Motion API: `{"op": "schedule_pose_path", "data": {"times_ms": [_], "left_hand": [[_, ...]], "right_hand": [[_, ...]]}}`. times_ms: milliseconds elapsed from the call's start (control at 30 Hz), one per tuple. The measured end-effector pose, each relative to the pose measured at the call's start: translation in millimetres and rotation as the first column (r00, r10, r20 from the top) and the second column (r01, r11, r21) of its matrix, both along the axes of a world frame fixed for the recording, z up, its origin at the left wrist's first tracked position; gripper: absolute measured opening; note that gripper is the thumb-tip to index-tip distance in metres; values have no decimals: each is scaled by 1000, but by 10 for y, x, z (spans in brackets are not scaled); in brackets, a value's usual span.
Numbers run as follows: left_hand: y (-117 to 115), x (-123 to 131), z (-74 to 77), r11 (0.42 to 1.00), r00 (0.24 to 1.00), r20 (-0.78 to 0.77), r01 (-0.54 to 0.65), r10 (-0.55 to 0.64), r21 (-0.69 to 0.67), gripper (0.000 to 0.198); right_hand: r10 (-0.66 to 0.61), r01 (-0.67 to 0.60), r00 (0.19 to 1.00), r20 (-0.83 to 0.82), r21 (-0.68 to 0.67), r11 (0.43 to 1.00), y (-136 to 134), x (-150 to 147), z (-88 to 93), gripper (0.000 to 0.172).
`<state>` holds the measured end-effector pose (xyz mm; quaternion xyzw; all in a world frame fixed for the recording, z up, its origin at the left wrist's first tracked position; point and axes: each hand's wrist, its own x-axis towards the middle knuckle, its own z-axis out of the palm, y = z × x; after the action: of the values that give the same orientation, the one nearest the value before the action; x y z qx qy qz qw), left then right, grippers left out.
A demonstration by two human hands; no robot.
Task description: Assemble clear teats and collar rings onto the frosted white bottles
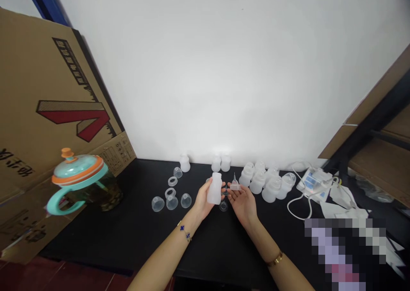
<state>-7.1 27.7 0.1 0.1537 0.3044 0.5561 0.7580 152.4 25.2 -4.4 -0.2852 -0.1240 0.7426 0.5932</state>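
Left hand (201,202) closed round a frosted white plastic bottle (215,188), uncapped, upright with slight tilt, above the table; contents cannot be told. Right hand (244,203) palm up, loosely curled, a clear pointed nipple-shaped piece (235,183) on its fingers, just beside the bottle. Left: transparent pitcher (98,193) with teal-and-orange lid, dark material inside. Along the wall: three white bottles (185,163). Right: cluster of capped translucent bottles (271,190), about six, overlapping. Clear domes (158,204): four. Translucent rings (172,181): two.
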Motion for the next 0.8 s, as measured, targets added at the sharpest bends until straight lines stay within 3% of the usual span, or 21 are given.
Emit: {"op": "schedule_pose_path", "data": {"times_ms": [567, 800], "left_hand": [[-7, 5, 11, 1000, 1000, -17, 5, -5, -14, 44], [-19, 31, -19, 997, 994, -84, -58, 63, 57, 29]], "right_hand": [[-4, 3, 999, 39, 11, 1000, 25, -4, -15, 21], [-2, -4, 995, 100, 57, 998, 33, -16, -73, 16]]}}
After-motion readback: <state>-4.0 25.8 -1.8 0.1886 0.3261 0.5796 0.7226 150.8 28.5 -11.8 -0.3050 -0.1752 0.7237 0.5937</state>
